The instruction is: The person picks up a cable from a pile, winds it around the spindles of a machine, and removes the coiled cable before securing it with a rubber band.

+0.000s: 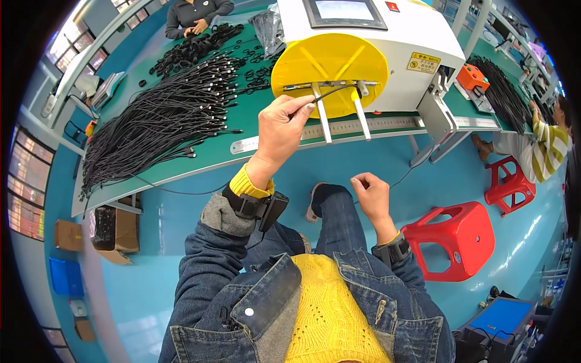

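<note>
Left hand: the left hand (281,133) is raised at the bench edge, its thumb and forefinger pinched on a black cable (334,92).
Right hand: the right hand (372,198) is held over the floor, below the level of the disc, fingers loosely curled; whether anything is inside them I cannot tell.
Cable: it stretches from the left fingertips across the front of a yellow disc (290,63), to near the right-hand rod.
Disc: mounted on the front of a white machine (411,33), with two metal rods (321,118) jutting toward the person.
Machine: a screen (346,10) is set in its top; it stands on the green bench (209,154).
Ruler: a long steel ruler (387,124) lies along the near edge, passing beneath the rods.
Bench, left: a large heap of black cables (157,115) with light-coloured ends, and small black coils (200,48) behind it.
Bench, right: an orange box (472,78), beside another bundle of black cables (499,85).
Stools: a red stool (463,242) near the right forearm, a second red stool (514,184) farther off.
People: one co-worker (196,12) beyond the coils, hands together; another in a striped top (551,154) at far right.
</note>
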`<state>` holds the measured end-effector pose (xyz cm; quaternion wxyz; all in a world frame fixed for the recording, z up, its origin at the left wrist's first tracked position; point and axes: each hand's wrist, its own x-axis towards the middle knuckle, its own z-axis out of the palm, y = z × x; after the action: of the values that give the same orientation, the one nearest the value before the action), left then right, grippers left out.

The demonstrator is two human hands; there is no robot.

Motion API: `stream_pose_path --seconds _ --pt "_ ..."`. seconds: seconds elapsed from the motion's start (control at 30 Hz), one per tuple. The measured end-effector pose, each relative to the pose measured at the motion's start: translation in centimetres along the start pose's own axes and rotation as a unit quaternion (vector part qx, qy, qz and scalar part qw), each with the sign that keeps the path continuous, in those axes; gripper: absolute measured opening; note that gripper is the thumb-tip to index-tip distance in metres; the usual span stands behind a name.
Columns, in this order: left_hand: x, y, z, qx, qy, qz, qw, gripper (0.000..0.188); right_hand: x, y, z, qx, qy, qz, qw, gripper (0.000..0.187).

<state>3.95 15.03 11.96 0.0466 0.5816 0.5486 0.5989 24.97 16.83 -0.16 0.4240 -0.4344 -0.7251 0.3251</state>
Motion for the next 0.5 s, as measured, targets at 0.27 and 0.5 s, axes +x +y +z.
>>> stream_pose_path --seconds 0.27,0.5 --pt "-0.3 1.3 -0.7 0.099 0.011 0.123 0.987 0.019 -0.5 -0.2 0.2 0.018 -0.008 0.007 1.000 0.010" --pt "-1.4 2.4 -0.8 0.118 0.005 0.131 0.984 0.021 -1.0 -0.2 0.2 0.023 -0.019 0.020 0.999 0.010"
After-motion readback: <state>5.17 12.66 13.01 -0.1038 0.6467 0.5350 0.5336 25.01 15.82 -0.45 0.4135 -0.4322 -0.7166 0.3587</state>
